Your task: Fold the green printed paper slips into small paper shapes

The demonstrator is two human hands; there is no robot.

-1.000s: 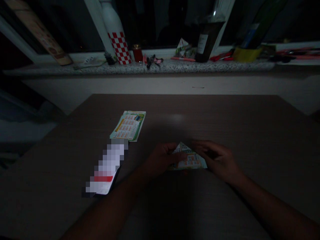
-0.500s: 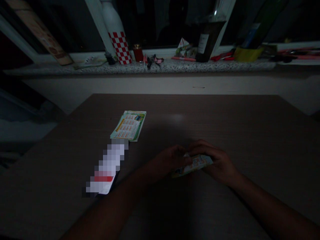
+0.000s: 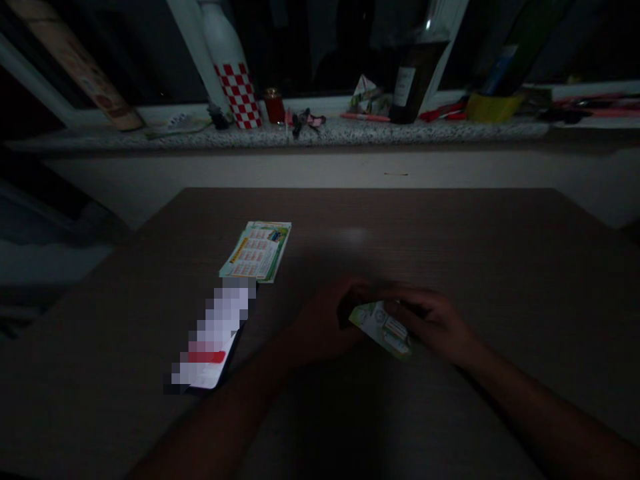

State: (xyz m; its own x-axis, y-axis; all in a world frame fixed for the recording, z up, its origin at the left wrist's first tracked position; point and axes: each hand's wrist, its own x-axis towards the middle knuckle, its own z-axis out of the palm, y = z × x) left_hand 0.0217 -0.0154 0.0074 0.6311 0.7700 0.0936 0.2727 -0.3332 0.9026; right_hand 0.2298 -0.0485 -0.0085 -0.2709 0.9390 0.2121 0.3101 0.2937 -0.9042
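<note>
A printed paper card [image 3: 381, 328] in pale green and white is held above the table between my two hands. My right hand [image 3: 440, 327] pinches its upper right part, thumb on the near face and fingers reaching across the top. At the card's left end, my left hand [image 3: 325, 323] is curled round the edge, its fingers mostly in shadow. The card sits tilted, its lower right corner pointing down. Left of my hands lies a stack of similar cards [image 3: 257, 253] printed with calendar grids. A phone [image 3: 215, 340] with a lit, blurred-out screen lies just below the stack.
The brown wooden table [image 3: 450, 233] reaches to the wall under a window. On the speckled sill [image 3: 190, 139] stand a red-and-white checked bottle [image 3: 237, 87], a small red jar [image 3: 273, 107], a dark labelled bottle [image 3: 415, 83] and a yellow container [image 3: 493, 108].
The card has turned in my hands: its calendar side faced up before, and now a different, greener face shows with one corner pointing down. My fingers have shifted along it.
</note>
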